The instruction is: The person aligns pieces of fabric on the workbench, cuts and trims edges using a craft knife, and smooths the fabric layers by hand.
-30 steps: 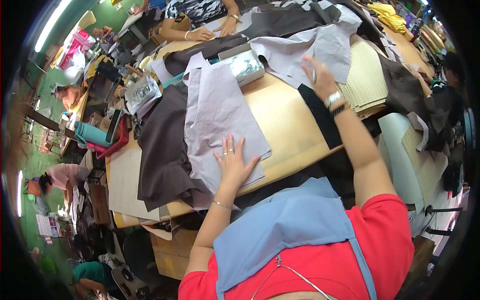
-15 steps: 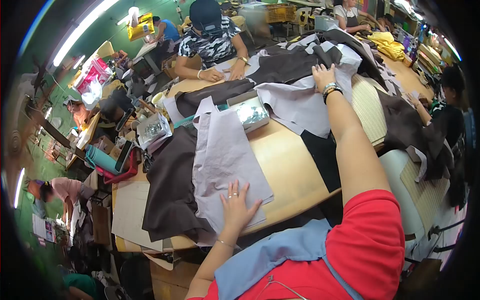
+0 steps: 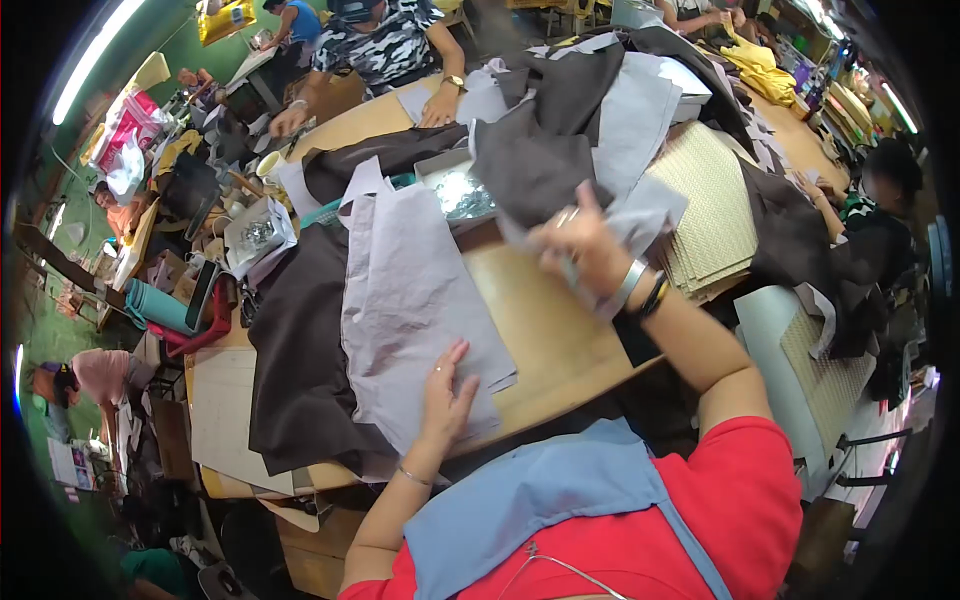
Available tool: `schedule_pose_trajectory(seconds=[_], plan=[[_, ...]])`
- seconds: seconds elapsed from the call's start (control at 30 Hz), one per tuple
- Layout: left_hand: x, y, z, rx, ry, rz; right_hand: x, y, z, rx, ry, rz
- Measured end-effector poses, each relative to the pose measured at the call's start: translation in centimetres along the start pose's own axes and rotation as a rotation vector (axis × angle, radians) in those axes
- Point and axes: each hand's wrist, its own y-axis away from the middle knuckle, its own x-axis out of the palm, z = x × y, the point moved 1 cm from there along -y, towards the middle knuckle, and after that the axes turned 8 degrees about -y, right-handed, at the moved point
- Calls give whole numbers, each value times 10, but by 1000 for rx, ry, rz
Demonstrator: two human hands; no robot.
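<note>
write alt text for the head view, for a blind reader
A person's right hand holds bunched dark and pale fabric over a wooden worktable, the left hand open at a pale cloth panel. Nearby is an open box of shiny pieces; a co-worker is across the table.

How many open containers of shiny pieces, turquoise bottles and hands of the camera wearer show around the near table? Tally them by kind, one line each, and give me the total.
Open containers of shiny pieces: 2
Turquoise bottle: 1
Wearer's hands, left hand and right hand: 2
Total: 5
</note>
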Motion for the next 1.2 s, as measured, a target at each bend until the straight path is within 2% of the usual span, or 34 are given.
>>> schedule_pose_trajectory(seconds=[0.07,0.1,0.13,0.2,0.23,0.3,0.37,0.43,0.47,0.5,0.53,0.6,0.63,0.7,0.73,0.77,0.8,0.83,0.87,0.9,0.97,1.1,1.13,1.17,1.2], plan=[[8,-6,-21,-204,841,63,36,14,44,-105,-248,147],[16,-4,-22,-241,1102,56,51,20,62,-230,-277,262],[13,-6,-13,-202,1298,226,61,26,79,-296,-324,373],[4,-10,-34,-462,1293,175,57,28,97,-472,-345,355],[3,-10,-29,-426,1179,26,40,21,94,-373,-331,298],[0,-11,-14,-351,944,-256,3,3,34,-285,-329,131],[-39,-1,-29,-415,889,-201,-32,8,-45,-150,-267,-195],[-67,5,-19,-212,566,-395,-74,12,-125,68,65,-553],[-83,8,-1,-174,438,-378,-94,14,-165,213,191,-703],[-97,12,4,-161,282,-413,-112,15,-174,548,250,-701],[-113,15,15,-258,-35,-419,-127,15,-182,882,304,-684],[-128,18,27,-386,-1039,-451,-134,26,-231,1131,437,-503],[-134,18,31,-505,-998,-436,-128,12,-201,1335,464,-493],[-142,15,37,-735,-907,-402,-117,5,-200,1271,461,-417],[-143,14,40,-725,-809,-402,-112,6,-203,1239,459,-382],[-141,13,47,-714,-710,-402,-104,6,-218,1089,496,-482],[-142,12,55,-701,-614,-400,-101,5,-234,996,418,-566],[-146,11,70,-549,-516,-374,-98,-2,-237,902,342,-647],[-146,9,67,-518,-468,-374,-93,-9,-228,806,267,-720],[-144,6,64,-491,-418,-373,-93,-19,-218,580,309,-850],[-138,5,55,-383,-307,-411,-105,-44,-194,429,117,-975],[-155,16,77,-170,56,-571,-144,-81,-161,140,180,-1079],[-166,25,44,-266,-71,-666,-154,-86,-160,65,212,-1109],[-187,30,63,-276,-55,-701,-159,-93,-142,34,58,-1167],[-207,40,54,-299,-80,-748,-172,-98,-157,29,-26,-1175]])
